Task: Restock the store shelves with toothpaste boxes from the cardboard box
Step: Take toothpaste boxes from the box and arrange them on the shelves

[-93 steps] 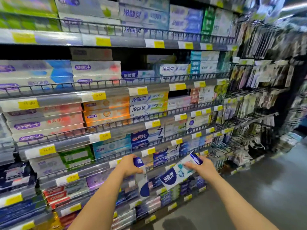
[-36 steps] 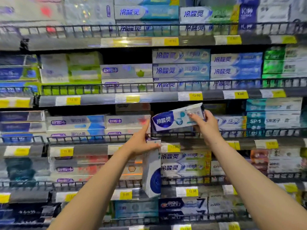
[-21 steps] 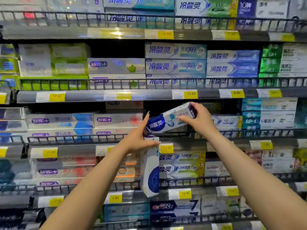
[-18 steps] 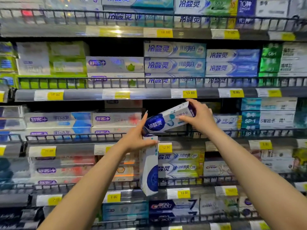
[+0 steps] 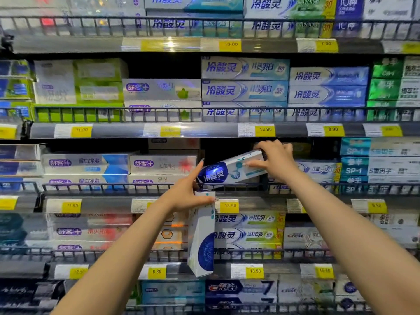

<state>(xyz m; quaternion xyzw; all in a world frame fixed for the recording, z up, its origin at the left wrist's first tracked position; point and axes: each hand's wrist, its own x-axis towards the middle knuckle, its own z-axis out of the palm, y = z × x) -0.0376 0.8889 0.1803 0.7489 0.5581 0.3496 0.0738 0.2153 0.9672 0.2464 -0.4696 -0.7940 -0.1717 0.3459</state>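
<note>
- The right hand (image 5: 276,159) grasps a toothpaste box (image 5: 229,169) at its right end, fingers curled over the top edge and the thumb below. The box is tilted, its dark blue end lower and pointing to the left, just above the wire rail (image 5: 227,186) of the middle shelf. I think this tilt is to pass the box over the rail and into the dark gap (image 5: 222,148) behind it.
- The left hand (image 5: 188,194) holds a second toothpaste box (image 5: 201,235) by its top end, so that it hangs upright in front of the lower shelves. The thumb and lower fingers grip it, while one finger stretches up and touches the tilted box, probably to guide it.
- The second box is probably kept low so that it does not block the gap and is ready for the next placing.
- The yellow price tag (image 5: 230,205) under the gap is partly hidden by the left hand.
- The cardboard box is not in view.
</note>
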